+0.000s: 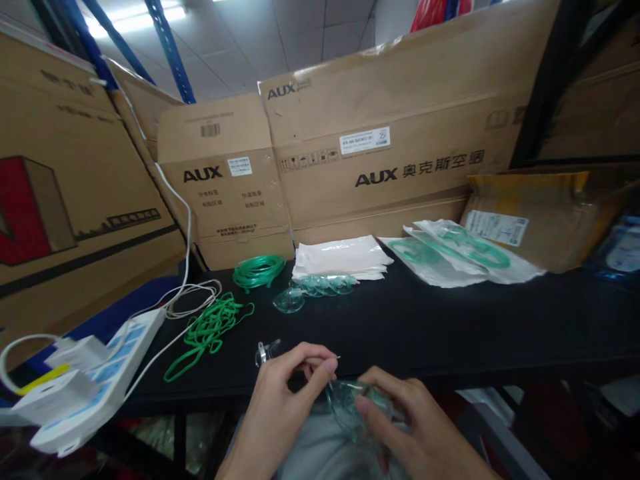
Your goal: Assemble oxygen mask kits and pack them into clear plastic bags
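Observation:
In my right hand is a clear green oxygen mask, held over my lap at the front edge of the black table. The thumb and fingers close on its shell. My left hand is pinched beside the mask's upper left edge. A small shiny tip pokes out past its fingertips, too small to name. Just left of that hand, small metal strips lie on the table. Further back is a row of similar clear green masks, with one more mask at its left end.
Green elastic cord lies in a tangle on the left, below coiled green tubing. A white power strip with cables is at far left. White bags, packaged tubing and cardboard boxes line the back.

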`<state>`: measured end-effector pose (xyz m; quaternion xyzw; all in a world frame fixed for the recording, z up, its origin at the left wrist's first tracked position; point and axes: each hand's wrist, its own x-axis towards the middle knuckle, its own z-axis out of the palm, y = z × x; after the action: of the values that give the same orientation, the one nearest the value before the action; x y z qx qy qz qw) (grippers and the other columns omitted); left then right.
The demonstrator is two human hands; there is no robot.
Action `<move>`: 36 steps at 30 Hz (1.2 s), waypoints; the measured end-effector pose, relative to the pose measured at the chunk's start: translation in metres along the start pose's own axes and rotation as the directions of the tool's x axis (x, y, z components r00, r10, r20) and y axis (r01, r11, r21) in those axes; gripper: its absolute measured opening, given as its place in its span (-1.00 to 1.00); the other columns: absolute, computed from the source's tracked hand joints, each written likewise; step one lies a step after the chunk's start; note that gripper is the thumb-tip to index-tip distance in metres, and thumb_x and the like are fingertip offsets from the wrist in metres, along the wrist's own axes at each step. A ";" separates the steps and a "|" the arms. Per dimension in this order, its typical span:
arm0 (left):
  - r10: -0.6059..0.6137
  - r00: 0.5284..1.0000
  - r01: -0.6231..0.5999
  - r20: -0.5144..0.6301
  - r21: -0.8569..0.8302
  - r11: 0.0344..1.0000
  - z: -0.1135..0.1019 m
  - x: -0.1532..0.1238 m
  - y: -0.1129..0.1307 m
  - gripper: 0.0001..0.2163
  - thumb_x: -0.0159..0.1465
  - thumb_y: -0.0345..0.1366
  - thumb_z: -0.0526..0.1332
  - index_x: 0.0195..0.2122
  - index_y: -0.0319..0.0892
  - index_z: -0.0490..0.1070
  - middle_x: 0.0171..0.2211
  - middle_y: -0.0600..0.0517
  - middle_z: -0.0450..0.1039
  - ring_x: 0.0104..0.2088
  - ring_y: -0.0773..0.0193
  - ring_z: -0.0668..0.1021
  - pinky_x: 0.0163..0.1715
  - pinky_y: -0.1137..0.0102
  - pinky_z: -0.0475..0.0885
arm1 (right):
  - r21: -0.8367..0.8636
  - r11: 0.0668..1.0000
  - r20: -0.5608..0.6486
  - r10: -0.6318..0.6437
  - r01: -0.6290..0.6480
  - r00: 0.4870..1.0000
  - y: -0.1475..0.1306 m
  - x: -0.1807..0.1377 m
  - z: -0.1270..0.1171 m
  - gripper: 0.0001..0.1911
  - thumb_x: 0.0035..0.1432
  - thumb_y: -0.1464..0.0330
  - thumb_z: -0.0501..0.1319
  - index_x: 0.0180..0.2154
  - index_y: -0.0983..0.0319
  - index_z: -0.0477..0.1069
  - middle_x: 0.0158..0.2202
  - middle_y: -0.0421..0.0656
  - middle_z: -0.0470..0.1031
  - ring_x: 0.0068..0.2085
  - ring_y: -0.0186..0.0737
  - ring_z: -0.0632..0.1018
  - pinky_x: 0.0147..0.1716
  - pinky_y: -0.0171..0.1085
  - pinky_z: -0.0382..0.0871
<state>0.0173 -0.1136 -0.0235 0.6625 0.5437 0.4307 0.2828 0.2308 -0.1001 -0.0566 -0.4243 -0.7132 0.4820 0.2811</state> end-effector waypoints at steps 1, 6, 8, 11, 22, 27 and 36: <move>0.008 1.000 -0.008 -0.005 0.020 1.000 0.000 -0.001 0.000 -0.79 0.36 -0.08 0.30 -0.21 -0.09 0.63 -0.33 0.05 0.65 -0.32 0.22 0.61 -0.28 0.44 0.46 | -0.029 1.000 -0.017 0.004 -0.004 1.000 -0.001 -0.001 -0.001 -0.63 0.35 0.03 0.12 -0.27 0.16 0.49 -0.44 -0.25 0.42 -0.41 -0.22 0.52 -0.30 -0.28 0.44; 0.038 0.999 -0.037 -0.010 0.053 0.998 0.001 -0.001 0.001 -0.84 0.34 -0.11 0.34 -0.26 -0.02 0.67 -0.31 0.09 0.65 -0.33 0.25 0.58 -0.27 0.45 0.44 | -0.106 0.994 -0.060 -0.004 -0.002 0.998 -0.007 -0.004 -0.001 -0.65 0.34 0.05 0.15 -0.28 0.15 0.51 -0.53 -0.29 0.42 -0.48 -0.24 0.47 -0.23 -0.25 0.39; 0.047 0.999 -0.047 -0.011 0.027 0.999 0.003 -0.001 0.002 -0.84 0.33 -0.11 0.34 -0.28 -0.03 0.67 -0.34 0.08 0.64 -0.35 0.25 0.58 -0.30 0.45 0.43 | -0.103 0.994 -0.079 -0.032 0.023 0.996 -0.009 -0.004 -0.001 -0.69 0.33 0.08 0.18 -0.30 0.14 0.51 -0.54 -0.29 0.42 -0.48 -0.25 0.46 -0.27 -0.28 0.38; 0.063 0.998 -0.063 -0.005 -0.008 0.998 0.005 0.000 0.003 -0.82 0.35 -0.14 0.32 -0.31 -0.06 0.66 -0.36 0.05 0.62 -0.35 0.24 0.58 -0.33 0.45 0.43 | -0.074 0.996 -0.100 -0.063 0.055 0.993 -0.011 -0.003 -0.001 -0.72 0.32 0.10 0.20 -0.31 0.13 0.51 -0.56 -0.29 0.44 -0.47 -0.24 0.48 -0.35 -0.33 0.37; 0.062 0.998 -0.067 -0.031 -0.171 0.983 0.025 -0.002 -0.002 -0.83 0.37 -0.21 0.29 -0.35 -0.16 0.52 -0.28 0.00 0.56 -0.26 0.23 0.57 -0.26 0.43 0.42 | 0.022 0.999 -0.002 -0.033 0.033 0.999 -0.016 -0.002 -0.002 -0.63 0.37 0.03 0.14 -0.28 0.17 0.44 -0.59 -0.33 0.35 -0.58 -0.32 0.47 -0.50 -0.38 0.38; 0.017 0.994 0.002 0.106 -0.178 0.984 0.013 -0.006 0.005 -0.78 0.44 -0.13 0.22 -0.18 -0.12 0.60 -0.23 0.02 0.62 -0.18 0.21 0.62 -0.14 0.42 0.45 | 0.256 0.967 0.030 -0.013 0.005 0.999 -0.019 -0.002 -0.003 -0.49 0.31 -0.12 0.14 -0.30 0.20 0.40 -0.56 -0.32 0.32 -0.59 -0.33 0.45 -0.59 -0.39 0.38; 0.151 0.979 -0.114 0.137 -0.250 0.962 0.010 -0.007 -0.001 -0.82 0.36 -0.22 0.35 -0.04 -0.05 0.61 -0.09 0.00 0.64 -0.07 0.19 0.65 -0.03 0.42 0.51 | 0.295 0.955 0.001 -0.029 0.027 1.000 -0.019 -0.001 -0.006 -0.46 0.29 -0.15 0.15 -0.30 0.21 0.42 -0.58 -0.31 0.34 -0.61 -0.34 0.45 -0.62 -0.40 0.35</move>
<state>0.0251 -0.1188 -0.0310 0.6898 0.4180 0.4586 0.3730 0.2295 -0.1016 -0.0364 -0.3660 -0.6400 0.5803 0.3460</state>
